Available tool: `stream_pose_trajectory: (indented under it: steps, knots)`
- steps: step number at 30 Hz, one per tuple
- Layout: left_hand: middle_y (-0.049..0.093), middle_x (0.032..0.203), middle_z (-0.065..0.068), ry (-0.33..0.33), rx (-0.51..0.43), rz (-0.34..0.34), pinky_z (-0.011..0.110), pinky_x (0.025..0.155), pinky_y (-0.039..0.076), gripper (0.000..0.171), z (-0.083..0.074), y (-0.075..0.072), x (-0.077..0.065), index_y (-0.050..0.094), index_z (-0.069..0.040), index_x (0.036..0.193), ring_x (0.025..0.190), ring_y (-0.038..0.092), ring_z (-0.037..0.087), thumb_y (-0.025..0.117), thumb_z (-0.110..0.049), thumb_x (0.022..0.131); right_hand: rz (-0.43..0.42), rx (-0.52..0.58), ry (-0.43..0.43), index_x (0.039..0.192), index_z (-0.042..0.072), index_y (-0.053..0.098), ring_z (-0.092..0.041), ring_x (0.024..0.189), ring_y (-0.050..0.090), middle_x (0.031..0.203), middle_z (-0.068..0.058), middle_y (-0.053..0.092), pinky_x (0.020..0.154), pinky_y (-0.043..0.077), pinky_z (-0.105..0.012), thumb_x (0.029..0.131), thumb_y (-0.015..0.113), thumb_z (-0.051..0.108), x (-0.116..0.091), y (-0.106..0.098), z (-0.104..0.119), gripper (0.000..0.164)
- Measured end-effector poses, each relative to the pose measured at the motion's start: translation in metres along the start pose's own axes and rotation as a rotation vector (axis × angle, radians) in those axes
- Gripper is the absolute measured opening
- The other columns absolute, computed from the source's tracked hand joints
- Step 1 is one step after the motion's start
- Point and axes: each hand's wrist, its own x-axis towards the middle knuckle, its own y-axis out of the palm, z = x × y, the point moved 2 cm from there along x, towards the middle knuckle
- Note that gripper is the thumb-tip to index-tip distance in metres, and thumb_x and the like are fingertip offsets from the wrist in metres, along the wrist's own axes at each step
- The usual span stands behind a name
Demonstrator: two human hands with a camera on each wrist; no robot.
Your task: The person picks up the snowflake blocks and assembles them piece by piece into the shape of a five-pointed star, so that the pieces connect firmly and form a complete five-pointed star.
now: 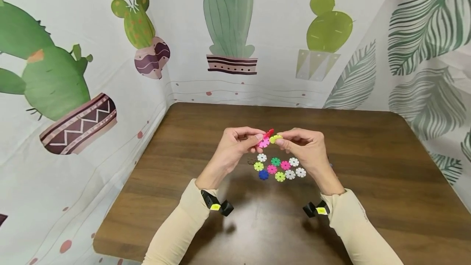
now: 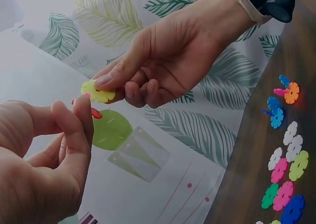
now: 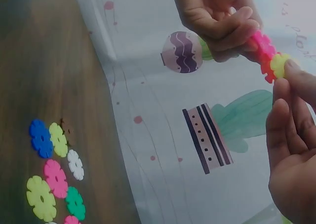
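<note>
Above the table, my left hand (image 1: 235,144) pinches a pink notched flower disc (image 1: 263,142) between thumb and fingers. A red disc (image 1: 270,132) stands at an angle against the pink one. My right hand (image 1: 308,145) pinches a yellow-green disc (image 1: 275,138) by its edge, thumb on its near face. In the right wrist view the yellow disc (image 3: 279,66) overlaps the red disc (image 3: 267,72), beside the pink disc (image 3: 263,46). The left fingers hide most of the pink and red discs in the left wrist view, where the yellow disc (image 2: 98,91) shows plainly.
Below the hands, loose discs lie flat on the brown table (image 1: 206,126): several white, pink and yellow-green, one green (image 1: 275,161), one blue (image 1: 263,174). Two joined clusters, one blue (image 2: 276,114) and one with orange (image 2: 292,93), stand at the right. A cactus-print cloth (image 1: 184,32) backs the table.
</note>
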Motion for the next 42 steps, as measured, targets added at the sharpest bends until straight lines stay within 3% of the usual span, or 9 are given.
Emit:
stream_pose_trajectory:
  steps: [11,19,27,37,42]
  knots:
    - [0.073,0.081,0.002,0.006,-0.016,0.008,0.016,0.065,0.059,0.027,0.0,0.006,-0.001,0.069,0.019,0.122,0.065,0.073,0.009,0.067,0.003,0.1,-0.059,0.041,-0.013,0.099,-0.007,0.081,-0.009,0.061,0.071,0.079,0.003,0.081,0.056,0.057,-0.021,0.088,0.083,-0.007,-0.002,0.004,0.002,0.012]
    - [0.074,0.084,0.003,-0.005,-0.055,0.006,0.016,0.066,0.059,0.028,0.001,0.007,0.0,0.068,0.02,0.123,0.066,0.072,0.009,0.066,0.003,0.101,-0.037,0.069,0.02,0.096,-0.002,0.082,-0.011,0.062,0.073,0.079,0.002,0.082,0.057,0.058,-0.021,0.088,0.083,-0.006,0.0,0.005,0.0,0.009]
    - [0.074,0.083,0.002,0.023,-0.082,0.003,0.02,0.07,0.063,0.029,0.0,0.011,-0.005,0.065,0.023,0.124,0.065,0.073,0.01,0.066,0.006,0.101,0.004,0.113,-0.005,0.093,0.012,0.085,-0.01,0.065,0.076,0.083,0.003,0.083,0.059,0.06,-0.02,0.085,0.087,0.0,-0.001,0.007,0.0,0.014]
    - [0.077,0.082,0.002,0.044,-0.067,-0.028,0.021,0.071,0.064,0.027,0.003,0.01,-0.004,0.068,0.02,0.121,0.065,0.075,0.011,0.07,0.003,0.101,0.011,0.062,-0.017,0.097,0.003,0.083,-0.014,0.066,0.076,0.087,0.004,0.083,0.06,0.06,-0.022,0.088,0.085,-0.002,-0.004,0.007,-0.004,0.01]
    - [0.077,0.078,0.001,0.065,-0.058,-0.092,0.017,0.064,0.059,0.027,0.001,-0.003,0.003,0.069,0.019,0.121,0.064,0.074,0.009,0.071,0.002,0.1,0.034,-0.06,0.088,0.11,-0.001,0.078,-0.011,0.068,0.072,0.091,0.002,0.082,0.059,0.059,-0.025,0.094,0.081,0.002,-0.002,0.005,-0.016,0.017]
